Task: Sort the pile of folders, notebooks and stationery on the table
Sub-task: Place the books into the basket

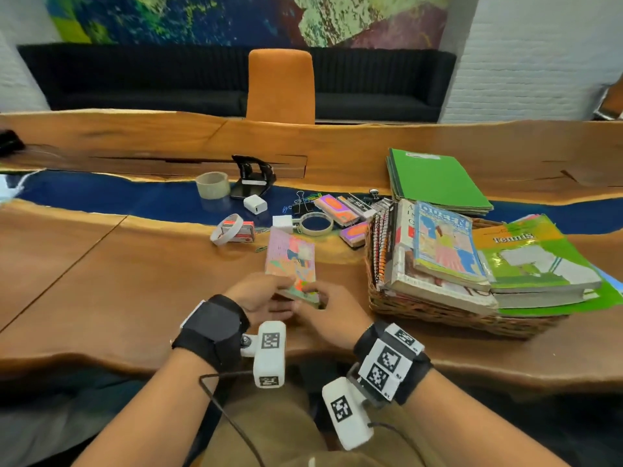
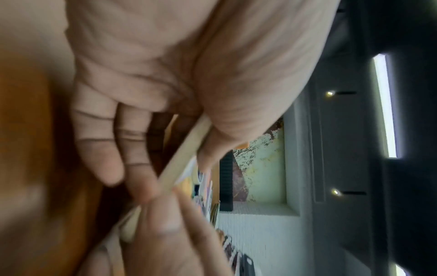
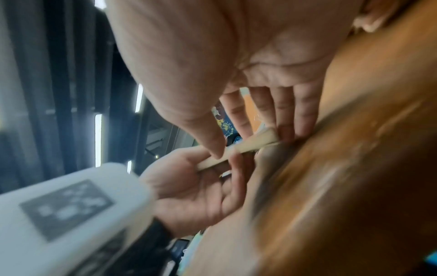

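Left hand (image 1: 261, 299): thumb above, fingers (image 2: 113, 155) beneath, pinching near edge of small colourful notebook (image 1: 291, 264) | Right hand (image 1: 333, 315): gripping same edge from the right | Notebook: tilted, far end toward worktop (image 1: 118, 281) | Wicker basket (image 1: 438, 315): at right, heaped with books | Green folders (image 1: 438, 180): stacked beyond basket | Tape roll (image 1: 213, 185), binder clips (image 1: 301, 205): scattered behind.

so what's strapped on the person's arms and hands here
Both forearms are bare, with no sleeves. The left hand has a wide black wrist strap carrying a white boxy camera module printed with black square tags. The right hand has a similar black strap faced with white tag plates, plus a second white module. Thin dark cables trail from both modules.
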Motion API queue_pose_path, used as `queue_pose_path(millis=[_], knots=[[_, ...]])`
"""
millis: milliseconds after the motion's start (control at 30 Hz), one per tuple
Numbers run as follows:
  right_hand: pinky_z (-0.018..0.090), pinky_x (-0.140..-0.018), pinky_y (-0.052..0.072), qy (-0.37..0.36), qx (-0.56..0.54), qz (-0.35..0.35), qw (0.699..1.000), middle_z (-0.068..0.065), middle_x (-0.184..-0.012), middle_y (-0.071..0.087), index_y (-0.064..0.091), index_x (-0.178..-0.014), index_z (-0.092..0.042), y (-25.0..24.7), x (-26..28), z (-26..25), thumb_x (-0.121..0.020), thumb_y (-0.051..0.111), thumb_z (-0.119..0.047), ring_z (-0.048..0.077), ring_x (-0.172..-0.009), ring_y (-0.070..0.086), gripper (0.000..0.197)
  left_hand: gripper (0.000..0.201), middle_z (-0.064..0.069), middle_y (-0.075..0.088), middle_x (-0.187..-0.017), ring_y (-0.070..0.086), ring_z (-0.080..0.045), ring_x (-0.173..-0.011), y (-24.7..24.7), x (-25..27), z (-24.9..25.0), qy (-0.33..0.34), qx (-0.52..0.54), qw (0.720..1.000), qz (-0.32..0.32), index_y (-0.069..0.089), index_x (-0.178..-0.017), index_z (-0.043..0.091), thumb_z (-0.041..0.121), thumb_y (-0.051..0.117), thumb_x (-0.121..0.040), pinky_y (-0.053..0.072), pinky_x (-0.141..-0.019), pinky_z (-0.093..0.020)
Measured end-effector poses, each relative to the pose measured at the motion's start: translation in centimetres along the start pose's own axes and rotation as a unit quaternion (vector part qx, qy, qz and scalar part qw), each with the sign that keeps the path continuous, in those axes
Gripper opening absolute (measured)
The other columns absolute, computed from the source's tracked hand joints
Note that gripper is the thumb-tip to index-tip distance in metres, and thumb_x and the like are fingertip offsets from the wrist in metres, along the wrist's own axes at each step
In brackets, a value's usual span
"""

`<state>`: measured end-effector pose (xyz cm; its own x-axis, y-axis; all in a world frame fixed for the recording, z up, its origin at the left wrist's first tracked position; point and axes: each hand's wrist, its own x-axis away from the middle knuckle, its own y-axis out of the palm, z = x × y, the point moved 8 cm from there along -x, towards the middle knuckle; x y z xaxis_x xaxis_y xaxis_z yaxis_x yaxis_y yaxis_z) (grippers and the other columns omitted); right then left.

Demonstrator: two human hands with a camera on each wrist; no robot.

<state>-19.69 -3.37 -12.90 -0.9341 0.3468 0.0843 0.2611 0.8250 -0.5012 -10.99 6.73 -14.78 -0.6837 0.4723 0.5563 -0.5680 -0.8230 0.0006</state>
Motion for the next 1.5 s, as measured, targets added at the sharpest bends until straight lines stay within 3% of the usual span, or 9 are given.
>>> queue_pose_path(millis=[100, 200, 367, 533, 700, 800, 967, 1233, 1500], knots=[[0.01, -0.091, 0.042, -0.055, 0.026, 0.013, 0.998, -0.015, -0.106, 0.057, 0.063, -0.12, -0.02, -0.2, 0.5, -1.9, -0.089, 0.069, -0.027, -0.004, -0.1, 0.054, 0.033, 0.023, -0.018, 0.071, -0.1, 0.07, -0.017, -0.062, 0.8, 0.5, 1.7, 0.063, -0.019, 0.998, 0.015, 0.051, -0.123, 0.005, 0.011, 0.051, -0.101, 0.056, -0.052, -0.024], [0.032, -0.117, 0.029, -0.114, 0.094, 0.056, 0.987, -0.006, -0.145, 0.043, 0.055, -0.133, -0.032, -1.8, 0.9, -3.9, -0.088, 0.065, -0.039, 0.007, -0.135, 0.037, 0.046, 0.025, -0.016, 0.073, -0.099, 0.071, -0.018, -0.066, 1.2, 2.3, 4.9, 0.161, 0.004, 0.987, 0.014, 0.056, -0.123, 0.005, 0.015, 0.05, -0.101, 0.056, -0.052, -0.024], [0.028, -0.118, 0.017, -0.173, 0.128, 0.156, 0.964, 0.0, -0.158, 0.028, 0.052, -0.138, -0.028, -6.8, 2.6, -7.1, -0.089, 0.067, -0.035, 0.014, -0.146, 0.022, 0.051, 0.028, -0.001, 0.063, -0.117, 0.071, -0.014, -0.091, 2.3, 6.6, 9.5, 0.337, 0.055, 0.938, 0.066, 0.038, -0.129, 0.024, 0.027, 0.047, -0.102, 0.06, -0.062, -0.028], [0.034, -0.114, 0.033, -0.182, 0.123, 0.226, 0.949, 0.002, -0.155, 0.035, 0.06, -0.131, -0.025, -10.9, 3.6, -6.7, -0.083, 0.069, -0.022, 0.017, -0.141, 0.036, 0.049, 0.043, 0.012, 0.057, -0.129, 0.059, 0.005, -0.109, 7.0, 8.3, 10.2, 0.452, 0.008, 0.89, 0.057, 0.028, -0.144, 0.03, 0.026, 0.043, -0.103, 0.049, -0.081, -0.009], [0.022, -0.108, 0.028, -0.159, 0.122, 0.257, 0.945, 0.0, -0.153, 0.04, 0.062, -0.131, -0.031, -15.8, 5.1, -5.2, -0.078, 0.064, -0.024, 0.02, -0.136, 0.043, 0.053, 0.027, 0.003, 0.065, -0.121, 0.063, -0.006, -0.109, 12.7, 7.5, 10.6, 0.407, 0.052, 0.912, -0.022, 0.049, -0.13, 0.021, 0.022, 0.045, -0.104, 0.049, -0.097, -0.025], [0.019, -0.105, 0.024, -0.135, 0.155, 0.285, 0.936, 0.006, -0.149, 0.047, 0.064, -0.129, -0.027, -18.4, 6.0, -3.8, -0.083, 0.065, -0.021, 0.026, -0.133, 0.045, 0.046, 0.029, 0.009, 0.067, -0.117, 0.062, -0.009, -0.11, 15.6, 6.6, 11.4, 0.396, -0.034, 0.917, -0.036, 0.054, -0.116, 0.032, 0.041, 0.052, -0.088, 0.048, -0.099, -0.036], [0.036, -0.111, 0.03, -0.061, 0.208, 0.328, 0.92, 0.009, -0.149, 0.045, 0.063, -0.131, -0.026, -22.7, 8.3, -0.9, -0.088, 0.066, -0.02, 0.029, -0.135, 0.04, 0.043, 0.047, 0.014, 0.065, -0.113, 0.06, -0.014, -0.11, 20.5, 6.6, 12.3, 0.397, -0.227, 0.888, -0.049, 0.058, -0.108, 0.036, 0.068, 0.044, -0.078, 0.046, -0.098, -0.045], [0.043, -0.106, 0.04, -0.012, 0.227, 0.341, 0.912, 0.008, -0.144, 0.05, 0.064, -0.129, -0.026, -25.2, 11.5, 1.8, -0.087, 0.062, -0.026, 0.03, -0.13, 0.046, 0.043, 0.045, 0.009, 0.07, -0.104, 0.062, -0.024, -0.106, 25.0, 6.9, 11.1, 0.409, -0.341, 0.846, -0.041, 0.058, -0.09, 0.044, 0.076, 0.031, -0.073, 0.044, -0.098, -0.051], [0.054, -0.12, 0.006, 0.012, 0.287, 0.231, 0.93, -0.006, -0.147, 0.046, 0.05, -0.138, -0.038, -21.1, 10.2, 2.5, -0.086, 0.056, -0.061, 0.013, -0.141, 0.034, 0.057, 0.077, 0.006, 0.06, -0.131, 0.052, -0.025, -0.124, 21.5, 5.3, 10.3, 0.379, -0.426, 0.821, -0.002, 0.042, -0.131, 0.034, 0.08, 0.032, -0.07, 0.038, -0.103, -0.05]])
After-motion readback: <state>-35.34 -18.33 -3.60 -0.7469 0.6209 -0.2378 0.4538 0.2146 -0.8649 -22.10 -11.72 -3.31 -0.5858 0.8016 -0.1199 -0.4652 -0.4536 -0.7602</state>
